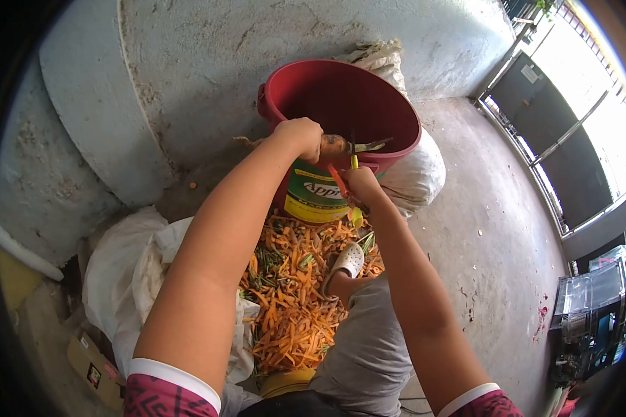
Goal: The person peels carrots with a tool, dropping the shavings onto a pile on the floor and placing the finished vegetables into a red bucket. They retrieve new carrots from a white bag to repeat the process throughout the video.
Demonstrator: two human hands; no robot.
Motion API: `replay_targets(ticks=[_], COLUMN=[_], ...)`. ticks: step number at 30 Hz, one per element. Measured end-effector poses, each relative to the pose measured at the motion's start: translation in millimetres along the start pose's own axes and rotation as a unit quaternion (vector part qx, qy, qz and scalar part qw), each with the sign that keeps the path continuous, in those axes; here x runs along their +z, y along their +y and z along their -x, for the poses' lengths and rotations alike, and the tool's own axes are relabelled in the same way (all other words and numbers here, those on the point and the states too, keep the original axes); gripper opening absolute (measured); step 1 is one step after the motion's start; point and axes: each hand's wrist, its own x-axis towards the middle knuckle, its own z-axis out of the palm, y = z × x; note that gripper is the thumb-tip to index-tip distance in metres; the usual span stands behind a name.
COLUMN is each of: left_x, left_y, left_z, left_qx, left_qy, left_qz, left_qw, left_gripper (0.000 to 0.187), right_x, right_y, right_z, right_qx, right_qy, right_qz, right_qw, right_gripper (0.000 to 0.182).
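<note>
Bin [341,90] stood nr wall [209,42]: one sack [389,62] behind, another sack [424,170] to its R. Peelings [292,306] lay on flr [480,243] before it, w/ shoe [350,258] among them. Box [94,368] lay L, crates [595,299] far R.

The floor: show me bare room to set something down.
Mostly bare concrete floor runs between the white sack beside the red tub and the gray gate panels. Crowded: below the tub, where peelings surround the shoe, and left of them, where pale sacking lies.

Rough work area (concrete floor [476,229], stained wall [209,62], stacked crates [595,313]).
</note>
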Motion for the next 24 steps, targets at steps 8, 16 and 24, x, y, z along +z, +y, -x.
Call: replay_targets(ticks=[8, 16, 24], left_x=[-2.5, 0.3, -5.7], left_y=[0.7, 0.0, 3.7], left_z=[-4.8, -6.4, -1.8], left_qx=[0.004, 0.015, 0.019], left_qy=[-0.002, 0.011, 0.008], left_qz=[-0.014, -0.030, -0.015], left_qw=[1.000, 0.999, 1.000], left_gripper=[0.036, 0.033, 0.031], right_x=[0.0, 1.7, 5.3], right_y=[13.8, 39.1, 23.2], right_z=[-14.2, -45.4, -39.8], right_qx=[-0.011, 0.034, 0.221], right_qy=[-0.051, -0.162, -0.123], right_qz=[0.072, 0.014, -0.189], right_qw=[0.996, 0.986, 0.949], right_gripper=[0.022, 0.015, 0.019])
